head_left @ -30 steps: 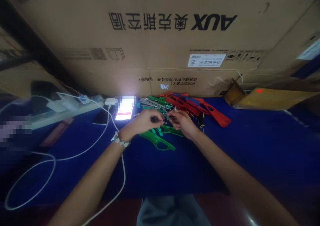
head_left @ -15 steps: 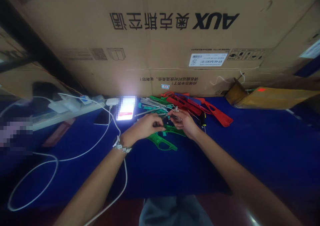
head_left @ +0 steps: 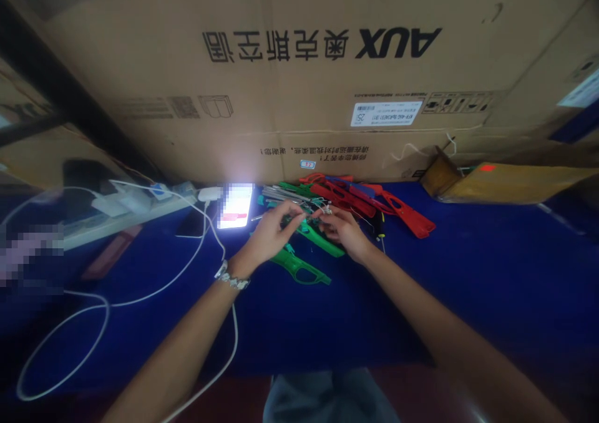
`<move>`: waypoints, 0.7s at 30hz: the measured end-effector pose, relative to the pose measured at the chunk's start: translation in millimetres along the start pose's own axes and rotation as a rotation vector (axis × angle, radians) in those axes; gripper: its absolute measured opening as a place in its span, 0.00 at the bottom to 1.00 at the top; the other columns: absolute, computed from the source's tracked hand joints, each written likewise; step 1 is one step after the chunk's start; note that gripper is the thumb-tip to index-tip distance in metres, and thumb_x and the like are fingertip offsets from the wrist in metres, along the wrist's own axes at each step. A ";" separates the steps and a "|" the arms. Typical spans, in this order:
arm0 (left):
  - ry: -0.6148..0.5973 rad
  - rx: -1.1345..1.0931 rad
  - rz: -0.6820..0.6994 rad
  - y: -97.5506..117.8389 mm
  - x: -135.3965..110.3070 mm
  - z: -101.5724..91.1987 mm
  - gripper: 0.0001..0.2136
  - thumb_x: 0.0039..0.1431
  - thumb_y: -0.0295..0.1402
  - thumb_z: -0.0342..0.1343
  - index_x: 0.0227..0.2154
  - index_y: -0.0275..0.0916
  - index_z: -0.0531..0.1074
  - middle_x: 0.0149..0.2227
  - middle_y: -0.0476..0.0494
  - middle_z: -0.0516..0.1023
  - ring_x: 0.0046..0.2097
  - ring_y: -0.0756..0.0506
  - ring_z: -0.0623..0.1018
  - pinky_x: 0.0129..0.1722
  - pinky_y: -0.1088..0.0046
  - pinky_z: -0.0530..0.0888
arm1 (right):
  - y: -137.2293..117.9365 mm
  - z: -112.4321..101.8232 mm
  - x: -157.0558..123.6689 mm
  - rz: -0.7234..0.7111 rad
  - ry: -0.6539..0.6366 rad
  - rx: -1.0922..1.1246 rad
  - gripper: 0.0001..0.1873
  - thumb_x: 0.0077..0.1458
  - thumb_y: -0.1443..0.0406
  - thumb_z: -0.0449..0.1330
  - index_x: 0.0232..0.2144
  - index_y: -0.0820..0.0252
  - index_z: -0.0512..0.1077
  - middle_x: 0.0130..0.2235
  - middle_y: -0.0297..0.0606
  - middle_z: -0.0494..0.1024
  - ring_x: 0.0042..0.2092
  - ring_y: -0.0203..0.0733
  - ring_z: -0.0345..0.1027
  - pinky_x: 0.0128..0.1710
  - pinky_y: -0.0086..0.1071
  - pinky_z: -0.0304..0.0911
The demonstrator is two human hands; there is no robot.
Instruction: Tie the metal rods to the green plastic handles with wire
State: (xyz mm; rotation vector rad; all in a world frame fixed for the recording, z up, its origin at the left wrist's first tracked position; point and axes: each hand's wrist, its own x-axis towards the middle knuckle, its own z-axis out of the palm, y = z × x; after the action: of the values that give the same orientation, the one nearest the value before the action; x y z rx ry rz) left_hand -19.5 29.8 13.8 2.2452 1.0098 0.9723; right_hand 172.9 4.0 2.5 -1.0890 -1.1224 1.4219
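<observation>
While the left hand (head_left: 274,229) and right hand (head_left: 347,233) nearly meet beside a curved green plastic casing (head_left: 326,242), their fingers pinch tiny, blurred parts (head_left: 307,216).

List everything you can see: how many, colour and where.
Cardboard box: one, brown, behind
Phone: one, lit white, left of centre
Power strip: one, white, far left
Cables: several, white, left side
Metal rods: several, silver, centre
Red casings: several, red, right of centre
Green casings: several, green, centre
Wired part: one, whitish, centre
Yellow packet: one, yellow, right
Table: one, blue, underneath
Bracelet: one, silver, below phone
Right grip: one, bare, at wired part
Left grip: one, bare, beside right grip
</observation>
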 end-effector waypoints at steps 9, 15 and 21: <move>-0.073 0.017 0.145 -13.1 -4.5 20.4 0.04 0.64 0.32 0.58 0.39 0.41 0.70 0.39 0.44 0.77 0.42 0.43 0.77 0.46 0.63 0.74 | 11.9 -1.1 4.3 -0.236 0.146 -0.149 0.13 0.47 0.57 0.63 0.33 0.58 0.70 0.20 0.24 0.61 0.21 0.30 0.50 0.21 0.28 0.44; 0.088 -0.336 -0.007 -16.3 0.2 23.1 0.07 0.62 0.33 0.60 0.40 0.39 0.71 0.37 0.46 0.78 0.37 0.47 0.78 0.41 0.69 0.75 | -2.8 -0.8 -3.1 0.018 0.020 0.078 0.17 0.44 0.57 0.68 0.33 0.57 0.67 0.21 0.25 0.68 0.17 0.25 0.44 0.18 0.25 0.33; 0.074 -0.402 -0.100 -13.9 -1.9 23.7 0.07 0.63 0.36 0.59 0.40 0.39 0.71 0.36 0.46 0.78 0.36 0.47 0.79 0.39 0.71 0.74 | -12.3 -5.1 -4.7 0.154 -0.134 0.313 0.12 0.45 0.62 0.64 0.33 0.60 0.69 0.22 0.25 0.66 0.17 0.23 0.39 0.18 0.25 0.30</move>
State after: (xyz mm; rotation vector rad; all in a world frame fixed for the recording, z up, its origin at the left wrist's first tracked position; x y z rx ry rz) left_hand -8.3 33.3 -11.1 1.8252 0.8582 1.1091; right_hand 180.5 1.0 14.0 -0.8810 -0.8837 1.7468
